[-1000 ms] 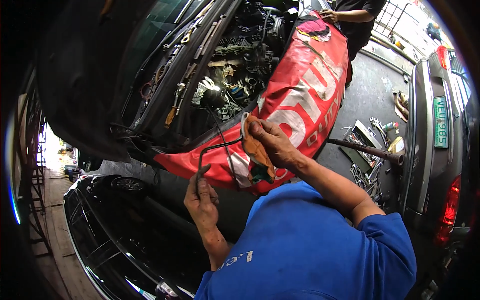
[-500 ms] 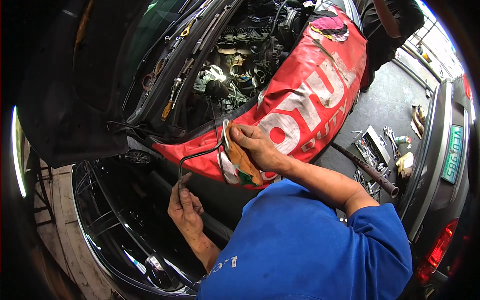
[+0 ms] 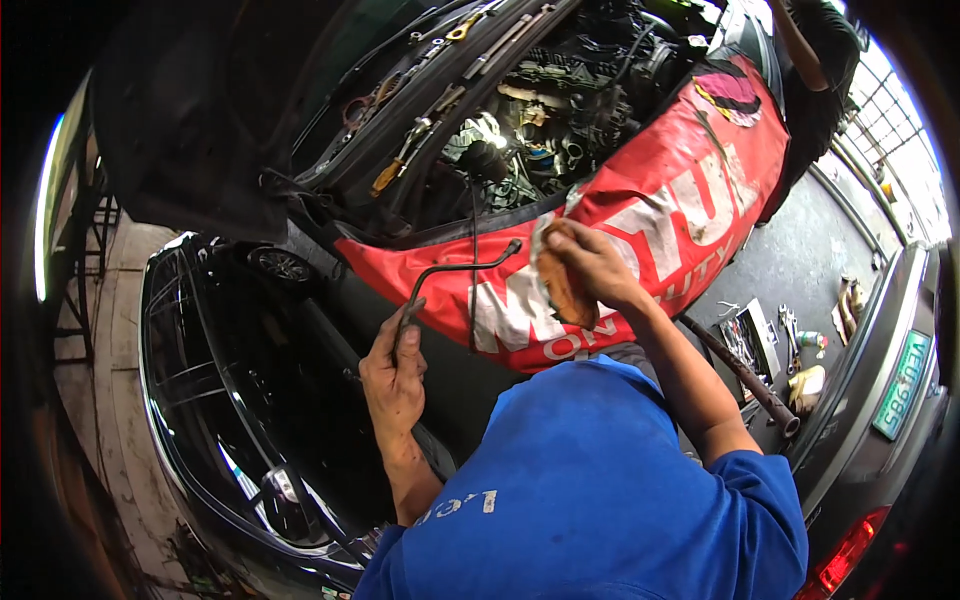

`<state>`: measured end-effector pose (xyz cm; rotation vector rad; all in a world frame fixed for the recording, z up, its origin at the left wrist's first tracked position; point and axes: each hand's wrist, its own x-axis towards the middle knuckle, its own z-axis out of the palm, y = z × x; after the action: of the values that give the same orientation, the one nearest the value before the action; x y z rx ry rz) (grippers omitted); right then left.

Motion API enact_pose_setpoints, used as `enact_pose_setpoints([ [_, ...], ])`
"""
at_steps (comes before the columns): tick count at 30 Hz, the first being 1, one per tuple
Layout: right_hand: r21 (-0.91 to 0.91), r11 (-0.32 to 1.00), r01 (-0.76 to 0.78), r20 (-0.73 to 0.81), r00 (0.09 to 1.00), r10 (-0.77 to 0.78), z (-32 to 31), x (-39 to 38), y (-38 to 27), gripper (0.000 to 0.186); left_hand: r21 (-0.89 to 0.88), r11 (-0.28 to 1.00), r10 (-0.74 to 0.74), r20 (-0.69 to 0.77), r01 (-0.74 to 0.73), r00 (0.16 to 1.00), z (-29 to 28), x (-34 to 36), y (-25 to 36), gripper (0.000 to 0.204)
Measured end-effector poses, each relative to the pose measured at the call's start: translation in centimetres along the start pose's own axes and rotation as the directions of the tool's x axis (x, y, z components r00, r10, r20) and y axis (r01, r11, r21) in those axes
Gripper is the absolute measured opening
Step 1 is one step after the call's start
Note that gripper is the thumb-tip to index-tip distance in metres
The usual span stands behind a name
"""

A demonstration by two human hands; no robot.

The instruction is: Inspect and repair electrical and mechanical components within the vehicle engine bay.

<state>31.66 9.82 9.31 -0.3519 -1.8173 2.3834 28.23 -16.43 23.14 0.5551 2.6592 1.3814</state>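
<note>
My left hand (image 3: 393, 380) grips the lower part of a thin, dark, bent metal pipe (image 3: 445, 268). The pipe rises from my fingers, then bends right to a thicker, fitting-like end. In my right hand (image 3: 597, 262) is a bunched brown-orange rag (image 3: 566, 288), apart from the pipe's free end and slightly blurred. Both hands are over the near edge of a red fender cover (image 3: 655, 230) with white lettering, which drapes a car beside its open engine bay (image 3: 545, 125).
A screwdriver (image 3: 388, 178) and several wrenches (image 3: 500, 45) lie along the car's cowl. At left stands a black car (image 3: 250, 400). To the right are a long metal tube (image 3: 745, 378), floor tools (image 3: 765, 335) and a grey vehicle (image 3: 850, 440). Another person (image 3: 825, 80) stands at the far right.
The rag in my right hand has come away from the pipe's end, moving right. My left hand has risen and moved slightly right with the pipe. The whole view has shifted.
</note>
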Motion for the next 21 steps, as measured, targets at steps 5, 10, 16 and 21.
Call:
enact_pose_setpoints([
  [5, 0.565, 0.789, -0.24, 0.1, 0.97, 0.223, 0.6, -0.9, -0.2, 0.047, -0.035, 0.997, 0.063, -0.045, -0.065, 0.997, 0.0, 1.0, -1.1, 0.032],
  [10, 0.487, 0.873, -0.033, -0.022, 0.999, 0.05, 4.9, 0.2, -0.3, 0.056, 0.216, 0.923, 0.327, -0.006, -0.318, 0.945, 1.4, 1.7, -3.2, 0.03],
  [16, 0.826, 0.549, -0.125, 0.248, 0.956, -0.157, 6.4, 2.5, 1.1, 0.033, 0.278, 0.911, 0.307, 0.043, -0.306, 0.951, 0.3, 1.3, -4.8, 0.037],
  [21, 0.834, 0.527, -0.162, 0.228, 0.972, -0.063, 8.8, 3.7, 0.7, 0.045, 0.307, 0.846, 0.473, -0.055, -0.436, 0.879, 0.6, 1.1, -5.8, 0.043],
])
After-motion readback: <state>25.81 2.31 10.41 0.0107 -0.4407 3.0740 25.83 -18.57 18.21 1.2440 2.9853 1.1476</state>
